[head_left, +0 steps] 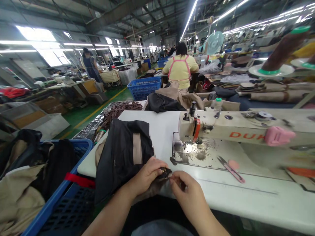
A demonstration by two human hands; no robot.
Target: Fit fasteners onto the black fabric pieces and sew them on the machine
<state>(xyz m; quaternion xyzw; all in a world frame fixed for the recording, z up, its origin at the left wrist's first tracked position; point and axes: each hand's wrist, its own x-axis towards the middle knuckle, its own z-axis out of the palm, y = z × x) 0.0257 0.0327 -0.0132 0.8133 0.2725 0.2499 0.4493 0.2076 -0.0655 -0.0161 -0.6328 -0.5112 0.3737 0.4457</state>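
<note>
A black fabric bag piece (123, 149) with a beige strip (137, 149) lies over the left front of the white sewing table (161, 131). My left hand (149, 172) is closed on a bunched dark edge of it, thumb on top. Just to the right, my right hand (185, 188) pinches with thumb and forefinger at the tip of that edge. Something small and pale shows at its fingertips, too small to name. Thread snips (231, 169) with pink handles lie to the right, near the sewing machine (221, 127).
On my left, a blue basket (85, 144) holds black and beige fabric. Brown strips (120, 111) and more black cloth (163, 102) lie at the table's far edge. A person in a yellow top (181, 68) sits ahead, beside another blue basket (144, 87).
</note>
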